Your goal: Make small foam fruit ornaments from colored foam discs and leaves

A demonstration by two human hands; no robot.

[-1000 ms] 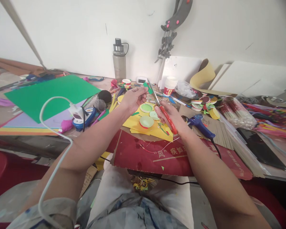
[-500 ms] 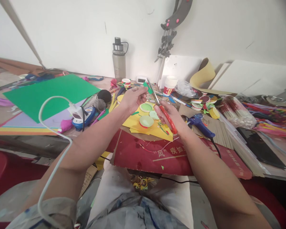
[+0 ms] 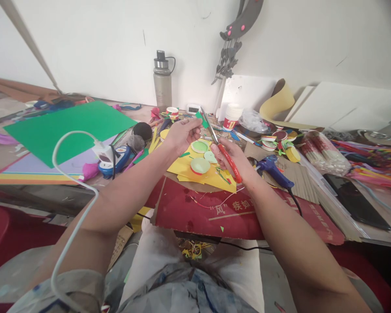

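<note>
My left hand [image 3: 181, 135] pinches a small green paper scrap [image 3: 199, 116] above the table. My right hand [image 3: 233, 161] grips red-handled scissors [image 3: 222, 149], whose blades reach up to the scrap's edge. Below both hands lies a yellow sheet [image 3: 204, 172] with round green-topped discs [image 3: 200, 165] on it. The yellow sheet rests on a red cardboard piece [image 3: 234, 213] printed with white characters.
A blue glue gun [image 3: 273, 168] lies right of my right hand. A large green sheet [image 3: 67, 126] covers the left table. A grey water bottle [image 3: 162, 82] stands at the wall. A white cable [image 3: 72, 191] loops over my left arm. Paper cups [image 3: 232, 116] and craft scraps crowd the back.
</note>
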